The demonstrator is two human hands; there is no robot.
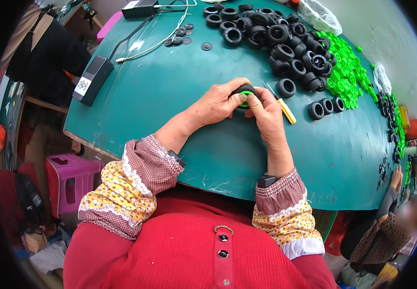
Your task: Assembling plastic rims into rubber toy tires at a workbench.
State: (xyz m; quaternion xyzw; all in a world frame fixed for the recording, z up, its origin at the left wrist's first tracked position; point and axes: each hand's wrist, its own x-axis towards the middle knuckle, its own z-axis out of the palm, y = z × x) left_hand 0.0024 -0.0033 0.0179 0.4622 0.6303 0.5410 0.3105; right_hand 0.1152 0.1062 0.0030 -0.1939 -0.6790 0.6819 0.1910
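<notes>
Tyre (243, 90), small black rubber one, is sitting between both hands just above the bench (179, 96), with a green hub (243, 100) showing in its opening. Left hand (216, 103) is wrapping the tyre from the left, right hand (265, 110) is closing on it from the right, thumb pressing at the green part; both hands are clamped on the same piece, fingertips touching. Orientation: open face is tilting toward the camera and slightly down, so the axle line is running roughly from the person outward; it's a ring, no real long axis, the wide dimension is lying left-right. Risks, as I judge them: hub going in cocked if thumb pressure stays on one side, rubber lip folding under, or the tyre squirting out of the grip onto the bench, since the hold is fingertip only. A yellow-handled tool (285, 110) is lying just beside the right hand, so a slip could knock it. Loose black tyres (285, 48) are piling farther out, green hubs (346, 77) heaped to their right. How far the hub is seated is hidden by the thumb.
</notes>
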